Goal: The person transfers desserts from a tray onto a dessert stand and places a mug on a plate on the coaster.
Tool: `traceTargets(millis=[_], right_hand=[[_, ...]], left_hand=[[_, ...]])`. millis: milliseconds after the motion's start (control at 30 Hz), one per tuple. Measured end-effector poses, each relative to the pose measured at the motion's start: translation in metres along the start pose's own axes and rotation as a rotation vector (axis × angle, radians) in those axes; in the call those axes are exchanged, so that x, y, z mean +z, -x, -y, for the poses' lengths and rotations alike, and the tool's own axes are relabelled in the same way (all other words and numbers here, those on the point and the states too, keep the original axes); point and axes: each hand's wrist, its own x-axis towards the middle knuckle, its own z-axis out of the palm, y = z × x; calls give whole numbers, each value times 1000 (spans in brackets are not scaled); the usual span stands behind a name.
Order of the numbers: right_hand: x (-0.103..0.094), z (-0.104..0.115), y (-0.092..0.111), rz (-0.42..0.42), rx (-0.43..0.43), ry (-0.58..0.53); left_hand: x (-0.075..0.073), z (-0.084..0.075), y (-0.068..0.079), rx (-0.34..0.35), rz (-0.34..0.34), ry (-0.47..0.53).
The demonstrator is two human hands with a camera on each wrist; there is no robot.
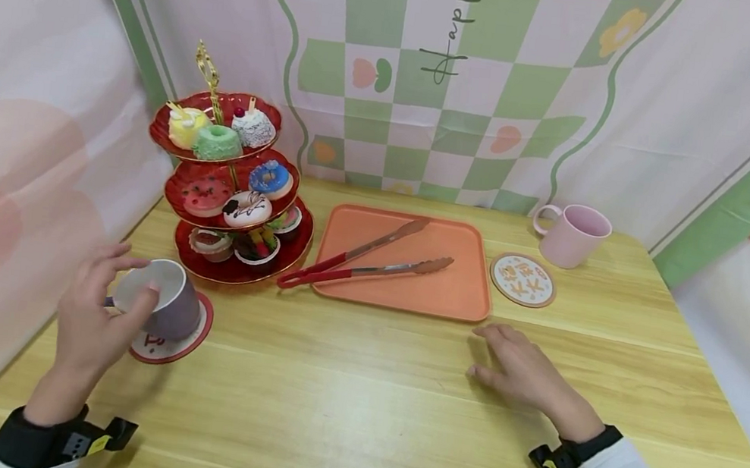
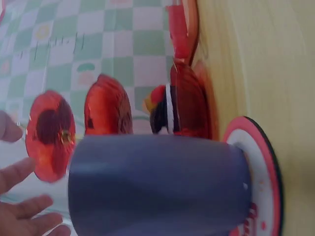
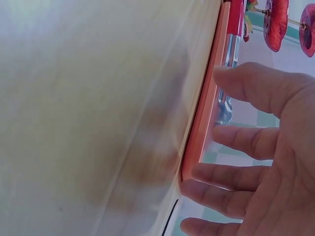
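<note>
A grey-purple mug stands upright on a round red-rimmed coaster at the left. My left hand is beside and partly above it, thumb and fingers spread and holding nothing. From the left wrist, the mug fills the lower middle, with the fingers apart from it at the left edge. My right hand hovers low over the table by the near right corner of the orange tray. Its fingers are loosely extended, with nothing between them.
Red-handled tongs lie spread across the tray's left part. A three-tier red stand bears several cakes and donuts behind the mug. At the right are a pink mug and another round coaster. A checked curtain hangs behind the table.
</note>
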Motion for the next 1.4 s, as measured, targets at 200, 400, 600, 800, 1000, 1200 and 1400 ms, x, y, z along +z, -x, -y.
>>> traceTargets(millis=[200, 400, 600, 800, 1000, 1200, 1400], right_hand=[[-2, -11, -3, 7, 64, -17], [-7, -24, -3, 18, 128, -27], [-13, -39, -6, 18, 168, -19], [-17, -53, -7, 21, 205, -10], [-21, -67, -12, 11, 225, -23], [-26, -83, -19, 16, 276, -46], [-31, -100, -30, 50, 334, -78]], left_hand=[[15, -10, -3, 146, 107, -82], [31, -18, -6, 234, 257, -43], [43, -21, -4, 277, 402, -32], [55, -24, 0, 249, 530, -47], [64, -30, 2, 252, 624, -46], [75, -37, 5, 291, 703, -40], [84, -46, 9, 290, 790, -34]])
